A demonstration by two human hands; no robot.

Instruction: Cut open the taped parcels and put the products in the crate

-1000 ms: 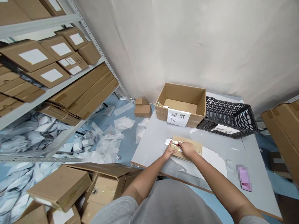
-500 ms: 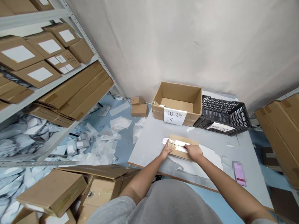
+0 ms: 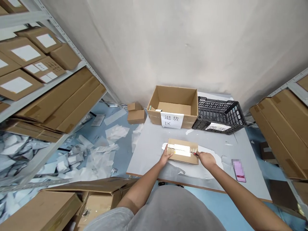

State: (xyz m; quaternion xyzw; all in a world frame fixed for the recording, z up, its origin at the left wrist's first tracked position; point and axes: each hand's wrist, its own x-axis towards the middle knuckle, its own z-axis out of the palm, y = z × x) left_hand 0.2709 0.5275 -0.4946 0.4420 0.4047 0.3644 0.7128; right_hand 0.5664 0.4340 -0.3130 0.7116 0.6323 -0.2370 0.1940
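Left grip (image 3: 166,156) lies spread on the taped carton (image 3: 183,156), right grip (image 3: 206,159) pinches what looks like a small cutter (image 3: 193,153); a slip along the tape (image 3: 182,149) could cut the left grip.

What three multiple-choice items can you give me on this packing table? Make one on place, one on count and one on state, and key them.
1. Where is the black plastic crate relative to the cardboard carton?
A) On the floor
B) To its right
C) Inside it

2. How many small brown boxes are stacked on the floor beside the table?
A) One
B) Four
C) Two

3. What state is the carton in?
A) Open at the top
B) Taped shut
C) Crushed flat

1: B, the crate sits on the table against the carton's right side.
2: C, one box rests on another.
3: A, its inside base shows.
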